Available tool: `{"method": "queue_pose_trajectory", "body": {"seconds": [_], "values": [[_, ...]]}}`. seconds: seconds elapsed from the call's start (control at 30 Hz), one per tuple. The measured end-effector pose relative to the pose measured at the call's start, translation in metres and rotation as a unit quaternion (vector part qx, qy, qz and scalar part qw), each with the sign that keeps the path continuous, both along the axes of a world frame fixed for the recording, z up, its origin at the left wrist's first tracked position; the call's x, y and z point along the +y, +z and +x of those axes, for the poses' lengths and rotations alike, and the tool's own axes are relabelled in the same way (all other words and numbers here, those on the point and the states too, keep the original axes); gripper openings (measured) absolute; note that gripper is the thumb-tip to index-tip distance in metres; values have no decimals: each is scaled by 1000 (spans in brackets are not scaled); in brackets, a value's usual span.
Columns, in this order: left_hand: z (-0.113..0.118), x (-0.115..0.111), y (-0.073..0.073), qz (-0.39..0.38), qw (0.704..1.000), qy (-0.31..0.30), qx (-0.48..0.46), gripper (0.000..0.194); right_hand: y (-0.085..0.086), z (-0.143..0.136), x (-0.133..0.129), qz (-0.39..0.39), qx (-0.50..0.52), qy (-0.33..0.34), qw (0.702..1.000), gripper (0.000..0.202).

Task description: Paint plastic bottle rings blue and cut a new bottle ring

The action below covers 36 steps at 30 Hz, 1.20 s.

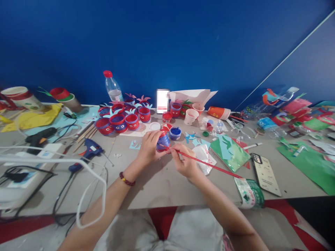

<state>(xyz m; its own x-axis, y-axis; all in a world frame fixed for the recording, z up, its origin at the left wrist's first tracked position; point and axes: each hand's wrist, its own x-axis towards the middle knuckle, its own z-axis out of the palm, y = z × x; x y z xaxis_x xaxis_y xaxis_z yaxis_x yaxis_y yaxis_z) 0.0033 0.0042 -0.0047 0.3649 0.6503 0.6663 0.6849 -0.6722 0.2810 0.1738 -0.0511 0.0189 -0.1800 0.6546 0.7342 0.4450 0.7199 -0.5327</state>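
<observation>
My left hand (149, 148) is wrapped round a small cup (163, 141) painted red and blue, held tilted above the table. In my right hand (185, 162) is a long red paintbrush (209, 164), pinched near its front, with its tip against or very close to the cup's lower side. Just behind the cup stands an open jar of blue paint (175, 132). A jar of red paint (167, 117) stands farther back, and a red-smeared lid (168, 128) lies between them.
Several painted cups with googly eyes (119, 122) stand at the back left. A blue glue gun (90, 151) and its cables lie to the left. On the right are a phone (267, 176), green paper (230, 153) and a white cup (191, 116).
</observation>
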Motion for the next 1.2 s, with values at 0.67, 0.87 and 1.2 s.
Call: {"method": "queue_pose_trajectory", "body": {"seconds": [0.67, 0.87, 1.2], "values": [[1, -2, 2, -45, 999, -17, -13, 65, -8, 6, 5, 50, -34, -70, 996, 12], [2, -1, -1, -22, 1000, -13, -7, 66, -2, 0, -1, 1, 12, -21, 1000, 13], [-1, -3, 2, -37, 998, -22, -37, 69, 5, 11, 8, 24, 37, -151, 988, 19]]}}
